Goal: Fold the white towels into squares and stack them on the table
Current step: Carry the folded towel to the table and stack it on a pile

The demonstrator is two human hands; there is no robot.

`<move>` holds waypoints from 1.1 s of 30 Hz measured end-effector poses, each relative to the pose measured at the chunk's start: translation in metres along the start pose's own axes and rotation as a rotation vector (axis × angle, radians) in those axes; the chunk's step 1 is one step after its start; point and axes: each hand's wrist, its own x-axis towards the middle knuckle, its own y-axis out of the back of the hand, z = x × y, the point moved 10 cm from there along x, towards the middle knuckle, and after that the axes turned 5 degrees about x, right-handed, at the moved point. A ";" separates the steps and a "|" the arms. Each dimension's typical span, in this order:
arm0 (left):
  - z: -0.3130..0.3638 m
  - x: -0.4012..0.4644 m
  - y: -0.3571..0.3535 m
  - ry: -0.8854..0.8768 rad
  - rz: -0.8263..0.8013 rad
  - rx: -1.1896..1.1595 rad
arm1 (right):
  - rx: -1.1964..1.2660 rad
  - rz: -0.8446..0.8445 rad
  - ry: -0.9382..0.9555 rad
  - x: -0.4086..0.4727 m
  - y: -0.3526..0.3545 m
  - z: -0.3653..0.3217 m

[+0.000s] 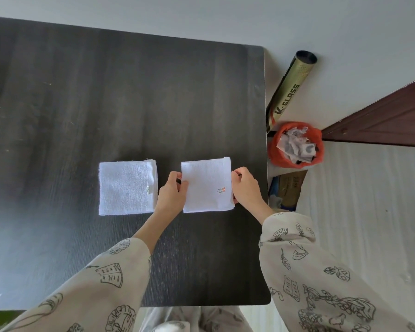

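Now | tube (288, 92) reads "K-GLASS" | folded towel (207, 185) logo orange, unreadable

White terry towels (207, 184), dark woodgrain table (106, 104)

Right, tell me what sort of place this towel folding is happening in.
Probably a room in a home, not a workshop. A dark wood-grain table stands against a plain wall, an orange-lined bin full of crumpled paper sits on the floor beside it, and the person wears loose printed sleeves like pyjamas.
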 end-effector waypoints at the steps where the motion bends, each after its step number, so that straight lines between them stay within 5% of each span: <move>1: 0.001 0.000 0.000 -0.011 -0.003 0.008 | 0.011 0.001 -0.007 -0.002 0.000 0.001; 18: 0.004 -0.009 0.008 -0.032 0.035 0.128 | 0.061 0.005 -0.062 -0.020 0.005 0.013; 24: 0.057 -0.058 0.023 -0.292 0.209 0.231 | 0.130 0.065 -0.052 -0.056 0.048 0.020; 33: 0.180 -0.175 -0.107 -0.639 -0.053 0.261 | 0.408 0.311 -0.029 -0.192 0.189 0.136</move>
